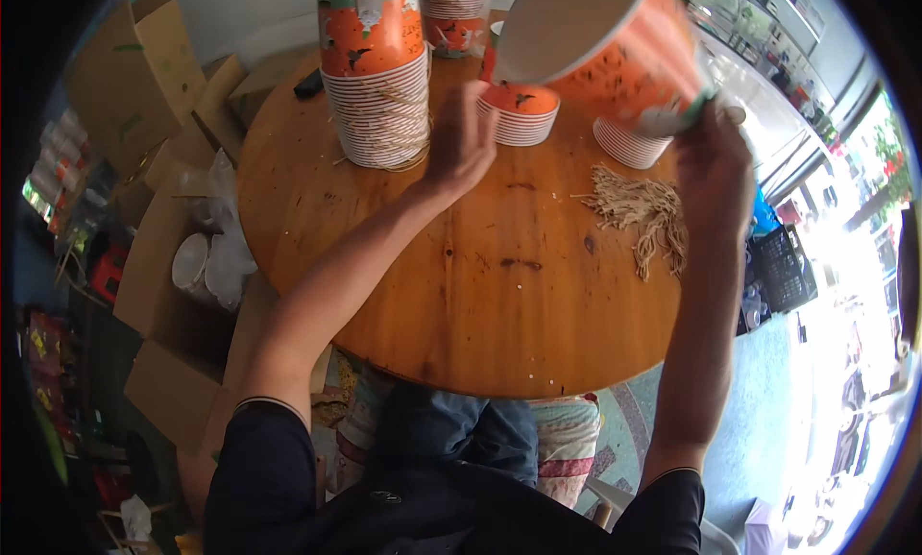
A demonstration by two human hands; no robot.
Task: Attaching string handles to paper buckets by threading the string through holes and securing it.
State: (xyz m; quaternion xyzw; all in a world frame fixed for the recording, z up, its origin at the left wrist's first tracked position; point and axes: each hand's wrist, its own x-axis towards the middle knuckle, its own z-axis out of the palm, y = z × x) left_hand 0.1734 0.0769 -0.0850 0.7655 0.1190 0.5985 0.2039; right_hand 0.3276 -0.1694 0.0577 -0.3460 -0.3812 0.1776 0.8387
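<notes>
Holding an orange paper bucket [624,70] tilted above the round wooden table [451,305].
The right hand [715,161] grips its green-edged base, the mouth facing left; the left hand [466,144], fingers apart and empty, hovers beside a tall bucket stack [375,108]. Tan strings [639,211] lie on the tabletop near the right forearm.

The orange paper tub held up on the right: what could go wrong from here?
The orange paper tub could slip: it is tilted, and only the right hand seems to grip it, near its green end.

It might knock the short stack, which it appears close to in this view, though depth is hard to judge.

The left hand, beside the tall stack, might bump and topple it.
</notes>
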